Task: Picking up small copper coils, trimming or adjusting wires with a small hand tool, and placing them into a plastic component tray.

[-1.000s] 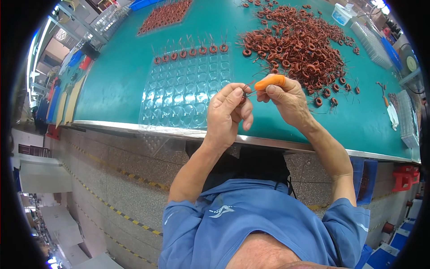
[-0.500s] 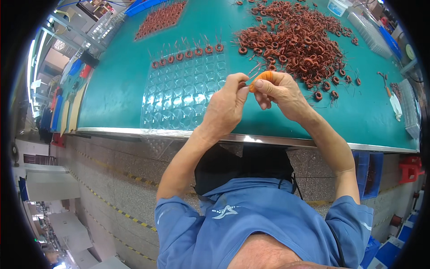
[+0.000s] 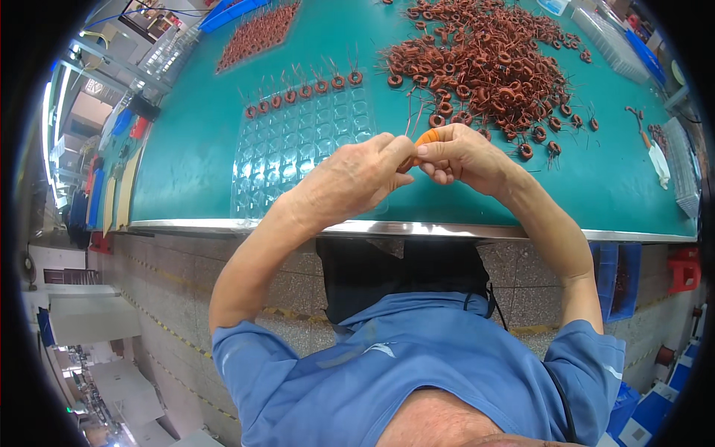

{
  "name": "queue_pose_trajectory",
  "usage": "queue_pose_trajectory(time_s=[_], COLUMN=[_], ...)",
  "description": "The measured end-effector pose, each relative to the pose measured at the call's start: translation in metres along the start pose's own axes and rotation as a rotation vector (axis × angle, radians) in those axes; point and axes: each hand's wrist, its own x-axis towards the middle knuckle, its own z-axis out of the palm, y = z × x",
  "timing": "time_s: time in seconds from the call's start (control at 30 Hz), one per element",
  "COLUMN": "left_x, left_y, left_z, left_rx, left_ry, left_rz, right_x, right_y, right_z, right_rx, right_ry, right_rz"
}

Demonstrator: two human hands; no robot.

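Observation:
My left hand (image 3: 356,179) and my right hand (image 3: 458,155) meet above the front part of the green table (image 3: 194,149), fingertips pinched together on a small copper coil (image 3: 414,146) whose wire leads stick upward. An orange cot covers a right fingertip. A clear blister tray (image 3: 298,145) lies just left of the hands, with a row of copper coils (image 3: 302,92) seated along its far edge. A big pile of loose copper coils (image 3: 484,59) spreads beyond my right hand.
A second group of coils (image 3: 257,33) lies at the far left. A clear plastic tray (image 3: 681,175) and a small tool (image 3: 639,127) sit at the right edge. The table's metal front rim (image 3: 223,223) runs below my hands; blue bins (image 3: 618,279) stand underneath.
Both hands have stayed together on the coil and shifted slightly toward me and the tray; the fingers have re-gripped the coil's wires.

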Motion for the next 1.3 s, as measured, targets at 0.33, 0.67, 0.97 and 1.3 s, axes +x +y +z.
queue_pose_trajectory(time_s=[0.33,0.67,0.97,1.3], left_x=[-0.001,0.004,0.001,-0.001], left_y=[-0.002,0.008,0.0,-0.002], left_z=[0.037,0.054,0.062,0.059], left_rx=[0.075,-1.123,-1.283,-1.255], left_ry=[0.208,0.489,0.505,0.444], left_rz=[-0.161,-0.223,-0.279,-0.332], right_x=[-0.002,-0.009,-0.004,0.003], right_y=[0.001,-0.007,-0.001,0.006], right_z=[0.013,0.015,0.01,0.016], right_rx=[-0.317,-0.084,-0.297,-0.261], right_ry=[0.263,0.183,0.222,0.212], right_rz=[-0.226,-0.371,-0.379,-0.479])
